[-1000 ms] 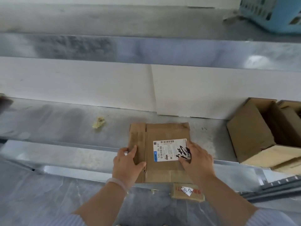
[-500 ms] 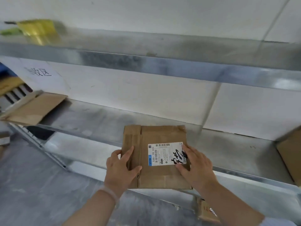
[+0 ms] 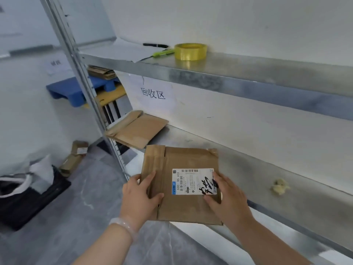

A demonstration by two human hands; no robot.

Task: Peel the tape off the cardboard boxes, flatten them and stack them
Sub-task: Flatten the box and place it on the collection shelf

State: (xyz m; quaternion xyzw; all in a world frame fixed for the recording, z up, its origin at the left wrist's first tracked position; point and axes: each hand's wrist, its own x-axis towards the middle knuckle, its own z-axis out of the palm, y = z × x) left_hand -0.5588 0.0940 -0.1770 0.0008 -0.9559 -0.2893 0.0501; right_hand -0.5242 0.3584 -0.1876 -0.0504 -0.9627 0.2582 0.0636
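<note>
Moved left since earlier: flattened box (image 3: 183, 207) now sits near the left end of the lower shelf (image 3: 286, 169), partly over its front edge. Left hand (image 3: 140, 197) grip apart, fingers flat on the box's left flap. Right hand (image 3: 227, 199) grip apart, fingers flat on the white label (image 3: 193, 181). Tape wad (image 3: 278, 186) lies right of the box. Flattened cardboard (image 3: 137, 129) farther left. Tape roll (image 3: 190, 51) and green pen (image 3: 163, 52) on the upper shelf (image 3: 248, 73).

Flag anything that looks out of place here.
A crumpled yellowish wad lies loose on the lower shelf, right of the flattened box; it looks like leftover scrap. Folded cardboard also lies on the floor.
</note>
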